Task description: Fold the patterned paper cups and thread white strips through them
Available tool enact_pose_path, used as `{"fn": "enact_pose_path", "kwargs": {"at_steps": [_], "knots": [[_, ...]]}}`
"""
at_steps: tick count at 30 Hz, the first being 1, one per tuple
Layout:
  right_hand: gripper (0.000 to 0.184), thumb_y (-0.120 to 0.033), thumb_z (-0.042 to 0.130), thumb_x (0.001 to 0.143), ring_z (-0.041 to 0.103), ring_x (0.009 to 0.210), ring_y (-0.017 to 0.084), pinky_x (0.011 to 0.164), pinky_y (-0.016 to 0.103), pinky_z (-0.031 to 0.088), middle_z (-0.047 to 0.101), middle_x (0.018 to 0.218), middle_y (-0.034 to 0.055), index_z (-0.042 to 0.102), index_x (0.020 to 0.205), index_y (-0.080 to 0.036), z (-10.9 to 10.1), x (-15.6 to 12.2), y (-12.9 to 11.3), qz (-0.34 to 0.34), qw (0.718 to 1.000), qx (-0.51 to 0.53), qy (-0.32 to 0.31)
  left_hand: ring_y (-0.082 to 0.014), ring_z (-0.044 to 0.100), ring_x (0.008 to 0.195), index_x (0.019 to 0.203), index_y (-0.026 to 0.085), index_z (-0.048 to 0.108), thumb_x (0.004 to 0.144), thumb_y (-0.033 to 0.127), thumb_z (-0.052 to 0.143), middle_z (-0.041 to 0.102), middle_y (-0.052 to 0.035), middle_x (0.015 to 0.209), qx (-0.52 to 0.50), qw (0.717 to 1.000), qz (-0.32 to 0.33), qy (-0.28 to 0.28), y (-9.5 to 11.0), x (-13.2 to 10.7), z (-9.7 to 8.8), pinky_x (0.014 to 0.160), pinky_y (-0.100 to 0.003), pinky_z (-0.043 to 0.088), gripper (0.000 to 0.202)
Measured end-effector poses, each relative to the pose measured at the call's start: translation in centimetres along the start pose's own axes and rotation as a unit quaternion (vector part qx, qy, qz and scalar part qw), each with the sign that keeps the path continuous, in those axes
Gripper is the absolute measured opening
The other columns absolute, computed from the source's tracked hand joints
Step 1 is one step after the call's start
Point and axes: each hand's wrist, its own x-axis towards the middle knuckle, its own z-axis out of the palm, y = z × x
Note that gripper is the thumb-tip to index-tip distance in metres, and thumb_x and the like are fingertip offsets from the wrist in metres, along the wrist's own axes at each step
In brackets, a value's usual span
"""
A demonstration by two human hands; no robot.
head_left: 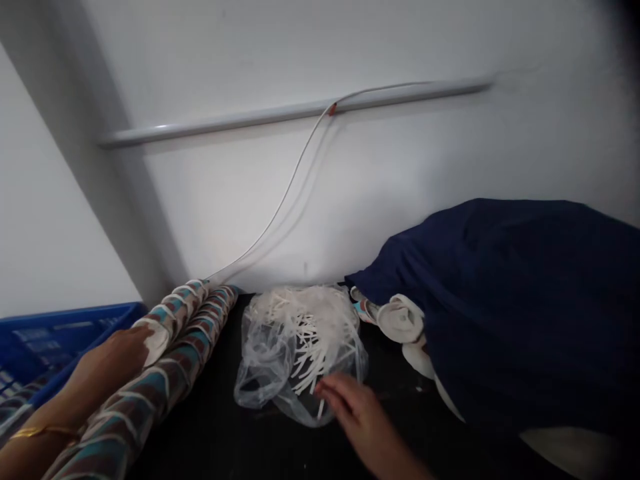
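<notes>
I am working with both bare hands over a black surface (200,433), and I am taking clock directions from the middle of my view. At eight o'clock my left hand (117,350) is touching the near end of the shorter stack (175,310), a column of teal, brown and white-rimmed pieces. Its fingers are hiding from view, so I cannot tell how firmly they are gripping. A gold-coloured bracelet (43,432) is circling that wrist. The longer stack (165,383), patterned alike, is lying alongside, just to the right of that hand, and is running from seven o'clock up toward eight.

Between five and six o'clock my right hand (357,403) is reaching in, fingers narrowing together at the tips. A white strip (321,409) is showing right by those fingertips; I cannot tell whether I am pinching it. The clear plastic bag (265,363) is sitting at six o'clock, spreading its mouth toward me, and many white strips (310,347) are bunching inside it.

Between four and five, pale round pieces (400,320) are peeking out from under a dark blue cloth (525,307), which is draping toward three and four. Between eight and nine, a blue crate (107,319) is standing beyond my left forearm.
</notes>
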Motion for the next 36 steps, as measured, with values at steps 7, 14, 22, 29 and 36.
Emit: {"fn": "enact_pose_path", "kwargs": {"at_steps": [7, 14, 22, 29, 36], "knots": [[0.027, -0.006, 0.065, 0.076, 0.061, 0.094, 0.029, 0.076, 0.036, 0.047, 0.056, 0.117, 0.0161, 0.062, 0.102, -0.014, -9.3, 4.4, 8.4, 0.169, 0.921, -0.318, 0.148, -0.0210, 0.073, 0.061, 0.105, 0.026, 0.074, 0.086, 0.045, 0.046, 0.078, 0.0019, 0.072, -0.115, 0.987, -0.091, 0.057, 12.2, -1.9, -4.3, 0.054, -0.025, 0.052, 0.039], [0.019, -0.012, 0.046, 0.090, 0.060, 0.099, 0.029, 0.079, 0.036, 0.044, 0.062, 0.105, 0.0146, 0.062, 0.099, -0.015, -12.3, 4.2, 8.5, 0.160, 0.932, -0.283, 0.161, -0.0274, 0.071, 0.101, 0.098, 0.029, 0.078, 0.082, 0.034, 0.058, 0.077, -0.0067, 0.106, -0.413, 0.909, -0.024, 0.048, 23.8, -6.6, -2.0, 0.088, -0.034, 0.055, 0.026], [0.027, -0.039, 0.061, 0.085, 0.049, 0.059, 0.010, 0.048, 0.020, 0.027, 0.063, 0.078, -0.0005, 0.061, 0.101, -0.017, -9.6, -0.2, 0.9, 0.212, 0.950, 0.191, -0.125, -0.0166, 0.064, 0.061, 0.134, 0.023, 0.056, 0.080, 0.054, 0.066, 0.061, -0.0144, 0.135, -0.666, 0.702, -0.207, -0.144, 29.9, -10.6, 0.0, 0.053, -0.029, 0.053, 0.064], [0.045, -0.018, 0.059, 0.076, 0.064, 0.097, 0.020, 0.084, 0.028, 0.048, 0.067, 0.108, 0.0066, 0.056, 0.121, -0.017, -2.8, -3.2, -0.7, 0.121, 0.974, 0.115, -0.152, -0.0110, 0.050, 0.053, 0.076, 0.017, 0.061, 0.058, 0.071, 0.075, 0.059, 0.0010, 0.062, -0.731, 0.581, -0.276, -0.227, 30.8, -14.4, 5.2, 0.049, -0.021, 0.039, 0.059], [0.067, -0.014, 0.056, 0.070, 0.064, 0.110, 0.034, 0.093, 0.044, 0.048, 0.063, 0.127, 0.0167, 0.048, 0.137, -0.014, 1.7, -3.7, -2.3, 0.118, 0.954, -0.221, -0.166, -0.0119, 0.048, 0.055, 0.065, 0.016, 0.062, 0.054, 0.069, 0.078, 0.056, 0.0014, 0.056, -0.695, 0.622, -0.312, -0.182, 29.8, -16.9, 7.7, 0.053, -0.022, 0.037, 0.056]]}}
